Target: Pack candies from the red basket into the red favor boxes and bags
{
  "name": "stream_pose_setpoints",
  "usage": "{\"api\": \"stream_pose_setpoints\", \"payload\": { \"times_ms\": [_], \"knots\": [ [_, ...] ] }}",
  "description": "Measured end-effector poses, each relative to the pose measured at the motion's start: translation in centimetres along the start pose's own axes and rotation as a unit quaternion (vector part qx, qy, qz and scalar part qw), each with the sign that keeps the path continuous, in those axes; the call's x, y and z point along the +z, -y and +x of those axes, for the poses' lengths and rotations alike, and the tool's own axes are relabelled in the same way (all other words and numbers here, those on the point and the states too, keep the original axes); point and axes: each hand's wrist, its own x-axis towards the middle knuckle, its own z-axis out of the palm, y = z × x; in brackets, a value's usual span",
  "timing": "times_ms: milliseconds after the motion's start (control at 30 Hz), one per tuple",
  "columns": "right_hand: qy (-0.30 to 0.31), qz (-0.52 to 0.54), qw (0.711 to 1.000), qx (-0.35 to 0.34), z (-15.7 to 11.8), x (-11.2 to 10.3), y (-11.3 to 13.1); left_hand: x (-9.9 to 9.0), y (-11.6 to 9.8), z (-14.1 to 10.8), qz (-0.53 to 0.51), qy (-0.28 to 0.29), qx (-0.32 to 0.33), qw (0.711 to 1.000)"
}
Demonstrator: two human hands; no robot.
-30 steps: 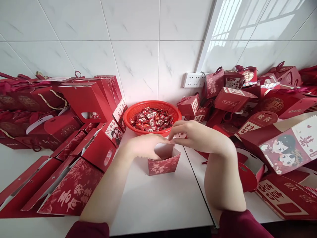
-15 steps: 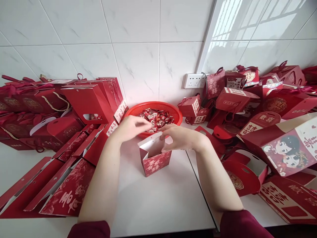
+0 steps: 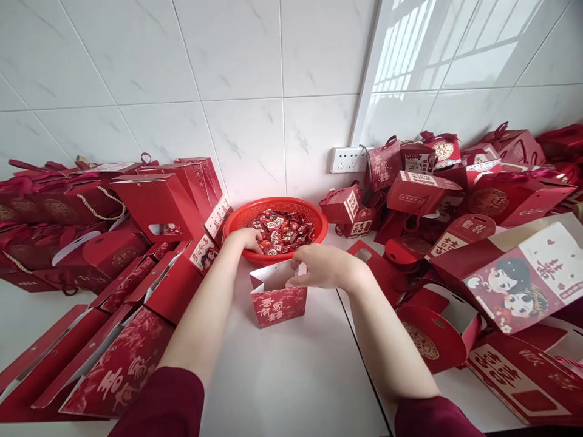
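A small red paper gift bag (image 3: 279, 305) with white lettering stands upright on the table, its top open and its inside pale. My right hand (image 3: 325, 266) is closed on its right upper edge, thumb and fingers at the rim. Behind the bag sits a red plastic basket (image 3: 320, 213) with perforated walls, holding many small wrapped sweets (image 3: 288, 230). My left hand (image 3: 248, 240) reaches over the basket's left rim, its fingers slightly apart among the sweets. The sweets partly hide the fingertips, and I see nothing held there.
Red folded bags (image 3: 122, 364) stand in rows on the left, with more gift boxes (image 3: 100, 249) behind. A heap of red boxes (image 3: 423, 191) fills the right, including one printed with cartoon figures (image 3: 510, 285). A socket strip (image 3: 348, 160) is on the tiled wall.
My left hand has moved from above the bag's back left into the sweets in the basket. My right hand stays at the bag's edge. The view has shifted slightly.
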Motion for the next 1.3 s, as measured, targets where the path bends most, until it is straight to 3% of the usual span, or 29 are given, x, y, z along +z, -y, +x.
{"api": "stream_pose_setpoints", "payload": {
  "times_ms": [167, 500, 767, 933, 1133, 1300],
  "knots": [
    [0.003, 0.017, 1.0, -0.003, 0.3, 0.0, -0.2, 1.5, -0.3, 1.5, 0.034, 0.039, 0.005, 0.999],
    [0.018, 0.046, 0.999, -0.006, 0.6, 0.0, -0.5, 1.4, 0.6, 0.3, -0.064, -0.087, 0.092, 0.99],
    [0.018, 0.039, 0.999, -0.006, 0.9, 0.2, -0.7, 1.5, 0.6, -0.8, -0.167, -0.121, 0.149, 0.967],
    [0.017, 0.01, 1.0, -0.015, -0.5, -0.3, 0.3, 1.6, 0.5, -1.2, -0.184, -0.128, 0.157, 0.962],
    [-0.023, -0.039, 0.996, -0.077, -3.8, -0.7, 2.2, 1.8, 0.4, -0.9, -0.174, -0.153, 0.162, 0.959],
    [-0.057, -0.055, 0.993, -0.084, -5.8, -1.4, 3.1, 2.1, 0.5, -0.6, -0.16, -0.163, 0.166, 0.959]
  ]
}}
